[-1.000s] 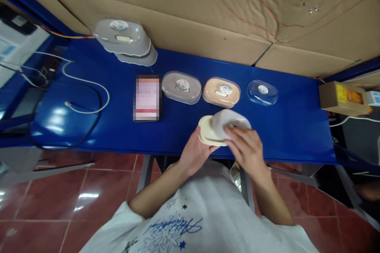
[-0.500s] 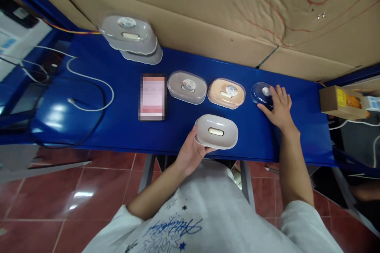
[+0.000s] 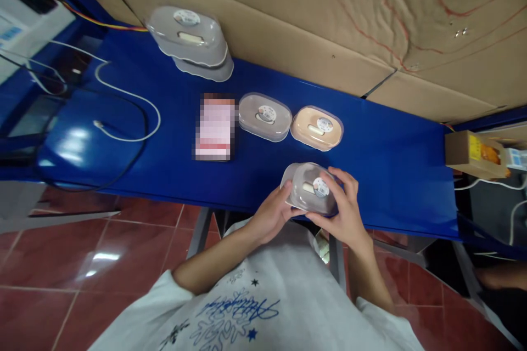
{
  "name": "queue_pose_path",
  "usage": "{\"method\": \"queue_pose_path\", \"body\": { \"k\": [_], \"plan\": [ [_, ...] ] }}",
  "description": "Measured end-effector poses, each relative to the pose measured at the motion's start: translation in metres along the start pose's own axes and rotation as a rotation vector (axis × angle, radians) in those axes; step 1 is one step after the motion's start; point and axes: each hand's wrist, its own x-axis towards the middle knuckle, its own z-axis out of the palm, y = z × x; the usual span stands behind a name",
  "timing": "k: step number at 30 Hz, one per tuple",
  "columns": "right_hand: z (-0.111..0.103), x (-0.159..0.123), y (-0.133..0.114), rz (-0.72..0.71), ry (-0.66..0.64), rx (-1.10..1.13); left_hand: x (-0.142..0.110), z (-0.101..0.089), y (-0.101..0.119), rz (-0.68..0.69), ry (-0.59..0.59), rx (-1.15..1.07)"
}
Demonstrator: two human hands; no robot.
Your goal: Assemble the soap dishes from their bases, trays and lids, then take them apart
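Observation:
Both of my hands hold a grey oval soap box (image 3: 308, 187) near the front edge of the blue table (image 3: 391, 170). A clear lid with a round sticker sits on top of the box. My left hand (image 3: 269, 214) grips its left end from below. My right hand (image 3: 345, 211) curls over its right side and the lid. Behind it stand a covered grey soap box (image 3: 264, 116) and a covered peach soap box (image 3: 317, 128).
A stack of covered grey boxes (image 3: 190, 41) rests at the back left against a cardboard wall (image 3: 288, 16). A blurred phone (image 3: 214, 127) lies left of the row. White cables (image 3: 123, 104) loop at the left. A small cardboard box (image 3: 469, 153) stands at the right.
My right hand reached to the clear lid at the right of the row, picked it up and brought it onto the grey box that my left hand holds.

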Motion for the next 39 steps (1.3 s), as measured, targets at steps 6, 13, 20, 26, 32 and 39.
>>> {"method": "queue_pose_path", "body": {
  "k": [6, 13, 20, 26, 32, 39],
  "plan": [
    [0.012, 0.007, 0.003, -0.084, -0.014, 0.063, -0.007, -0.01, -0.002, 0.096, -0.007, 0.108],
    [0.02, 0.01, 0.006, -0.136, -0.067, 0.09, -0.005, -0.022, -0.009, 0.143, -0.026, 0.168],
    [-0.042, -0.02, 0.085, 0.063, 0.021, -0.223, 0.001, -0.02, 0.001, 0.013, -0.042, 0.175],
    [-0.086, 0.001, 0.122, 0.102, 0.079, -0.51, -0.014, -0.023, 0.025, 0.056, 0.002, 0.254],
    [-0.021, 0.117, 0.02, -0.143, -0.03, -0.354, -0.019, -0.036, 0.017, 0.136, 0.098, 0.178],
    [0.063, 0.226, -0.029, -0.152, -0.324, -0.398, -0.033, -0.042, 0.022, 0.188, 0.152, 0.091]
  ]
}}
